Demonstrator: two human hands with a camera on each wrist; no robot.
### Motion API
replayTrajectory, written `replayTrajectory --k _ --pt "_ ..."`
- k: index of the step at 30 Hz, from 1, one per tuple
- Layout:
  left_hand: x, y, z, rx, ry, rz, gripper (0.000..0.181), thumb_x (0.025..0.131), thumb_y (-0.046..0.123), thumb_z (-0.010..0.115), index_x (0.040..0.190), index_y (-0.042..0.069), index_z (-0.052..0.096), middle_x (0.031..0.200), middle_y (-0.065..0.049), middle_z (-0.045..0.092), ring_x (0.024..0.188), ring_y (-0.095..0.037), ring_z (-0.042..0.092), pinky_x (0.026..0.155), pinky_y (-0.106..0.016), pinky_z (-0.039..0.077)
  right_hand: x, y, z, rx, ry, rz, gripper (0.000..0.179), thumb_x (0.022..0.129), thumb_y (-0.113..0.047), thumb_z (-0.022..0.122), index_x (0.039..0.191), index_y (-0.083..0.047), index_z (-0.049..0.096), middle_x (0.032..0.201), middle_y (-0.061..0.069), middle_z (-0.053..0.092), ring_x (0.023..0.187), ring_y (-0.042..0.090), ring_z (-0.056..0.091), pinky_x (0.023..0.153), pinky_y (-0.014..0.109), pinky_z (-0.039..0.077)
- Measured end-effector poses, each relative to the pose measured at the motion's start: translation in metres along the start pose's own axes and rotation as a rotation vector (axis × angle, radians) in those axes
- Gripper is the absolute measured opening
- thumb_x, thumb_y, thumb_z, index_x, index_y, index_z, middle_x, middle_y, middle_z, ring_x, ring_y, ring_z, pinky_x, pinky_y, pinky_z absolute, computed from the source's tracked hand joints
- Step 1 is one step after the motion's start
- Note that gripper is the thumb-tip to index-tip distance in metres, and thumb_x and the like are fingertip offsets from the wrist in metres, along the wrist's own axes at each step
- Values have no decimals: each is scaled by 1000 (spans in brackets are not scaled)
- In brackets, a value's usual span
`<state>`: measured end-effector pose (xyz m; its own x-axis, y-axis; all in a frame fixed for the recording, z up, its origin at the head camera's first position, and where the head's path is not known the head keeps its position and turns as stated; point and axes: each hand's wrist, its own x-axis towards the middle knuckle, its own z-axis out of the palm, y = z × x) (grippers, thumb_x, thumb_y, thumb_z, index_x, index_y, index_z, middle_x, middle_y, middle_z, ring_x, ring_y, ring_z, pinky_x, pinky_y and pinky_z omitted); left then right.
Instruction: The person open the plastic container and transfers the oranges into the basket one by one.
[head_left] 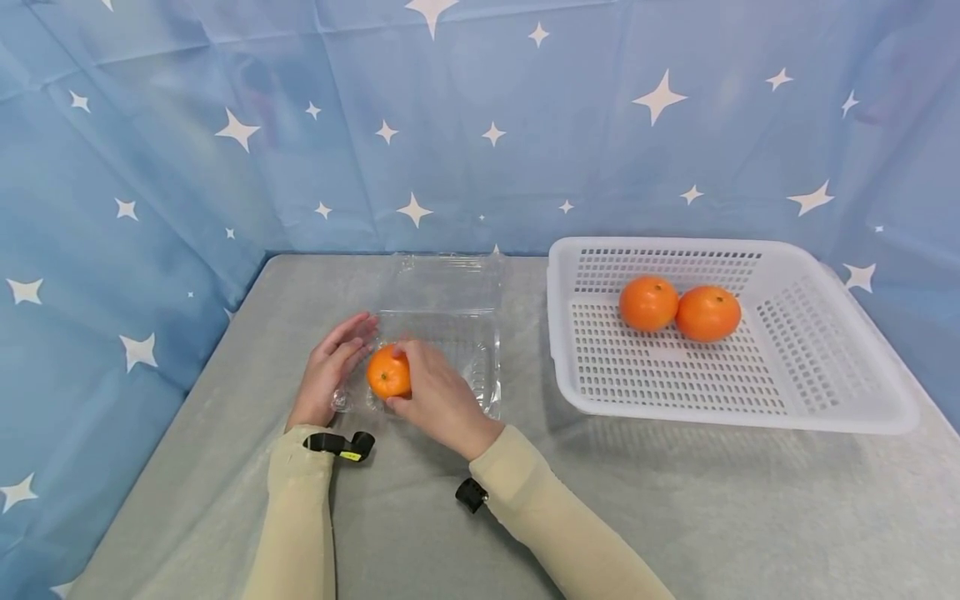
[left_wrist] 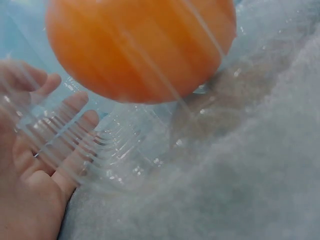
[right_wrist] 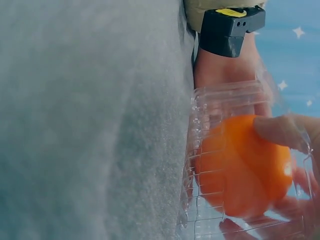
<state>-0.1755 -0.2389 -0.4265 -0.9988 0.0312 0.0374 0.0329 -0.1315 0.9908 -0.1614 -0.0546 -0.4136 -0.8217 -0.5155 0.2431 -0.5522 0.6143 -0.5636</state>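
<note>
A clear plastic clamshell box (head_left: 480, 358) lies on the table with its lid (head_left: 442, 283) folded back, away from the person. My right hand (head_left: 444, 398) grips an orange (head_left: 384, 373) over the left part of the box, thumb and fingers around the fruit. In the right wrist view the thumb presses on the orange (right_wrist: 240, 175), seen through the box wall. At the box's left side is my left hand (head_left: 332, 371), its fingers extended. The left wrist view shows that hand (left_wrist: 32, 195) against the ribbed plastic, below and beside the orange (left_wrist: 142, 55).
To the right stands a white perforated basket (head_left: 557, 333) holding two more oranges (head_left: 648, 304), side by side. Grey cloth (head_left: 420, 517) covers the table. A blue star-patterned curtain (head_left: 465, 175) hangs behind and along the left. Both wrists carry small black cameras (head_left: 362, 446).
</note>
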Motion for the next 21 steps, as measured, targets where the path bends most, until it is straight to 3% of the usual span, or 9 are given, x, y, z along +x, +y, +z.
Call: replayTrajectory --k 10,21 --pt "0 -1 0 14 -10 5 42 95 7 38 136 1 32 138 -19 34 126 -30 32 103 -47 22 -1 2 2 8 47 10 60 69 -31 76 113 -13 40 113 4 43 92 15 49 73 26 48" --pt "1 -1 -1 -14 -13 12 41 95 5 37 136 0 32 137 -19 34 126 -31 32 103 -47 22 -1 1 4 -9 63 100 64 67 -39 75 113 -13 40 112 7 42 81 17 53 64 27 49"
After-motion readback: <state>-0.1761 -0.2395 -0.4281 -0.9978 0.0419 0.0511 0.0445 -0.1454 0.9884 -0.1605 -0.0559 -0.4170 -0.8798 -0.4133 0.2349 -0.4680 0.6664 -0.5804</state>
